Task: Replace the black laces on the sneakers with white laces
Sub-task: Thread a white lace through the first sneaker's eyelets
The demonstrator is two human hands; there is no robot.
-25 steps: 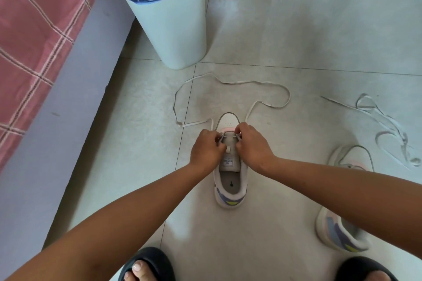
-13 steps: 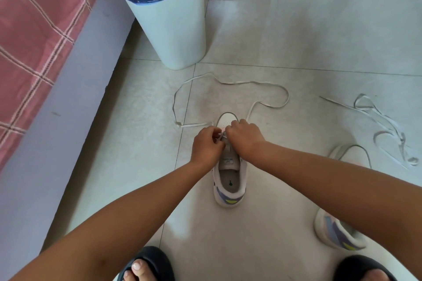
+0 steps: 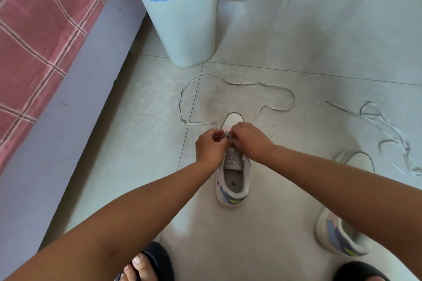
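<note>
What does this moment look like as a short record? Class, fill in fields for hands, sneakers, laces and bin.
left hand: pinches the white lace at the sneaker's front
right hand: pinches the same lace
centre sneaker: on floor, being laced
second sneaker: right, partly hidden
white lace: loops ahead of the sneaker
spare lace: loose, far right
bin: blue liner, dark items inside

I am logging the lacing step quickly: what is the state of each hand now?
Left hand: fingers curled, pinching the white lace at the sneaker.
Right hand: fingers curled on the same lace.
</note>
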